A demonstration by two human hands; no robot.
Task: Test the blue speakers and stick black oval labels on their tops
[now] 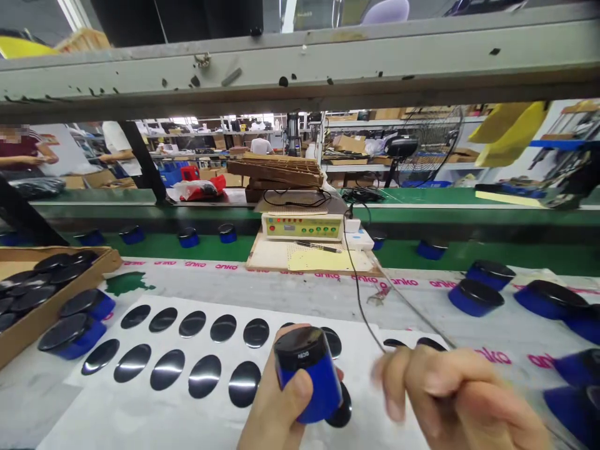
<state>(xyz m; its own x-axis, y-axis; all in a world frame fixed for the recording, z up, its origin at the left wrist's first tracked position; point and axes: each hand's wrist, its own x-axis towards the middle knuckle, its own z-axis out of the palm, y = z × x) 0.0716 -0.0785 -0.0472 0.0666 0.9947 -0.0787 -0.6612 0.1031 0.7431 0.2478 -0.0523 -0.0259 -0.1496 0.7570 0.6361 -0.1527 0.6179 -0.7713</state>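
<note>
My left hand (281, 400) is wrapped round a blue cylinder with a glossy black top (312, 381), tilted above a white sheet. Small white lettering shows on its black rim. To the right of it, my right hand (450, 394) is blurred by motion, its fingers loosely bent and apart, with nothing visible in them. On the white sheet (154, 415) lie two rows of glossy black discs (205, 376). One more disc (341, 406) shows partly behind the held cylinder.
At left stands a cardboard box (110, 262) of black round parts, with blue cylinders (72, 337) beside it. More cylinders (475, 298) stand at right. A control box (302, 226) sits behind, a thin cable (359, 281) running forward. A shelf beam (300, 69) crosses overhead.
</note>
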